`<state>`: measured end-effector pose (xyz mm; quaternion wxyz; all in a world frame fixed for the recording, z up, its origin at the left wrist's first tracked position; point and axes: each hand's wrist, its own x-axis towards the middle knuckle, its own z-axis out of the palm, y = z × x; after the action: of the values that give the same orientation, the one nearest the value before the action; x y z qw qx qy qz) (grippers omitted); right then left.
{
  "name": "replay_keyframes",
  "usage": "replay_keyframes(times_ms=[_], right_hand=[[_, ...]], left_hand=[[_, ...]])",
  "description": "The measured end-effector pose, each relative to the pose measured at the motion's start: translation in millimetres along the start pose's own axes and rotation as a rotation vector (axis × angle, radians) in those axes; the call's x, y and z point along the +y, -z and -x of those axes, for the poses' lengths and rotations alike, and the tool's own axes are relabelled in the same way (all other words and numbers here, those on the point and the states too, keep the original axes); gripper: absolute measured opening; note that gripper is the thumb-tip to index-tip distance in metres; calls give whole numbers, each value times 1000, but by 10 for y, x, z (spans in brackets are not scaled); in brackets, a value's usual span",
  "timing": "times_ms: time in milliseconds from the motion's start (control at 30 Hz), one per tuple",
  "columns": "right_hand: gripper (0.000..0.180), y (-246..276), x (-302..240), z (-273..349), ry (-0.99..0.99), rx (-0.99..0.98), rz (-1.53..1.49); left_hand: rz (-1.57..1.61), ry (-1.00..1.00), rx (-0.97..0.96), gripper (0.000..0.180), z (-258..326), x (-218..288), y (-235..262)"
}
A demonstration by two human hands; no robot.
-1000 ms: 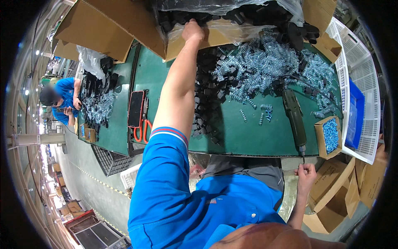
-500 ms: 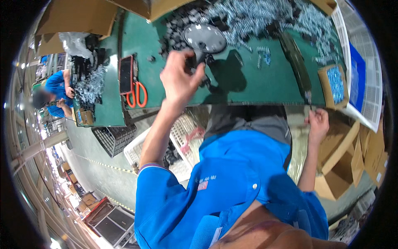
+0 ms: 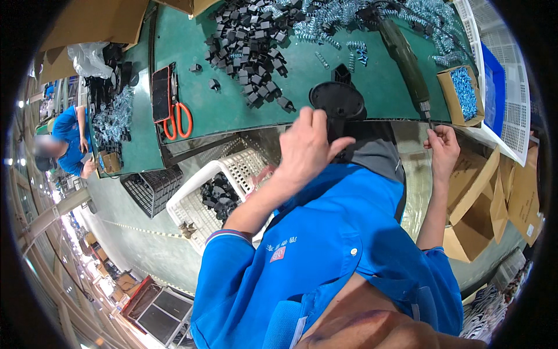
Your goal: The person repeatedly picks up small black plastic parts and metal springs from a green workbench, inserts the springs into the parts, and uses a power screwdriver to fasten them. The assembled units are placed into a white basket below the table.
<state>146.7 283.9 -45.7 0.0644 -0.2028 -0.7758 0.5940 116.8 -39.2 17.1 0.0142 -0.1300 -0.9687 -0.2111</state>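
My left hand is at the table's front edge, its fingers and thumb on either side of the stem of a black plastic part with an oval plate. The plate is tilted and shows small holes. A black block-like tip shows behind the plate; I cannot tell if it belongs to the same part. On the right, my right hand pinches the thin bit at the end of a dark green power screwdriver. The tool lies on the green table, its bit pointing over the front edge.
Small black plastic pieces and blue-silver springs are heaped at the back. A small box of screws stands right; a phone and orange-handled scissors lie left. Below are a white basket and cartons. A co-worker is far left.
My left hand has brought the part down from above the table toward my body, to the front edge, and turned its plate. My right hand stays at the screwdriver's bit. The view has shifted slightly.
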Motion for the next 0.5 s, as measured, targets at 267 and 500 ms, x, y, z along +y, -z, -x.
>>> replay_keyframes(times_ms=[267,500], right_hand=[[12,-74,1,-2,12,20,-17],[12,-98,-81,17,109,68,268]], left_hand=[[-119,53,14,46,-1356,-583,-182],[176,94,55,25,-1595,-698,-327]])
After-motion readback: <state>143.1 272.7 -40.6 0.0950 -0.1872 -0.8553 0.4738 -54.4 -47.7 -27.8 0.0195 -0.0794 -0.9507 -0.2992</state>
